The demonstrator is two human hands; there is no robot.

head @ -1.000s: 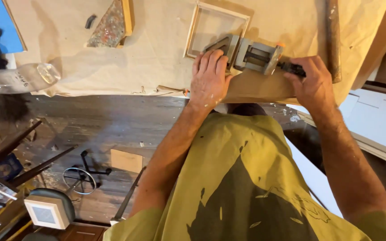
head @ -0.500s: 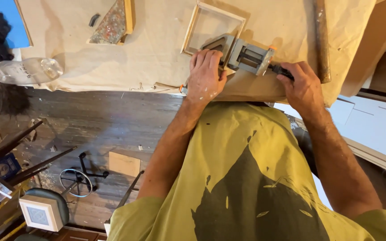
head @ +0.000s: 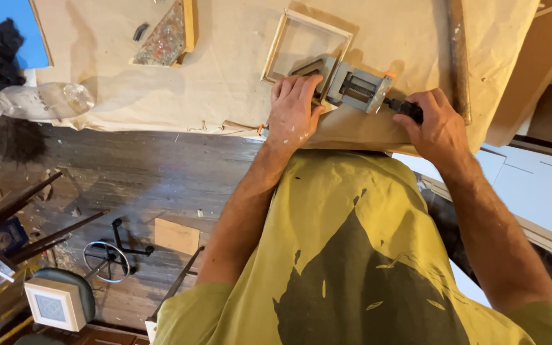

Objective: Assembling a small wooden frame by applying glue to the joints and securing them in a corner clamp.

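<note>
On a cloth-covered workbench, the left hand presses flat on a wooden frame at twelve o'clock; the right hand clenches the black handle of a corner clamp at one o'clock. Dark plank floor lies at nine o'clock.

A workshop: cloth-covered workbench, corner clamp, wooden frame, scuffed floor.

Pale wood frame on beige drop cloth. Grey metal corner clamp, orange accent, black handle. White paint flecks on left hand. Olive-yellow shirt, dark stain down middle. Blue panel top left. Dark brown plank floor.
</note>
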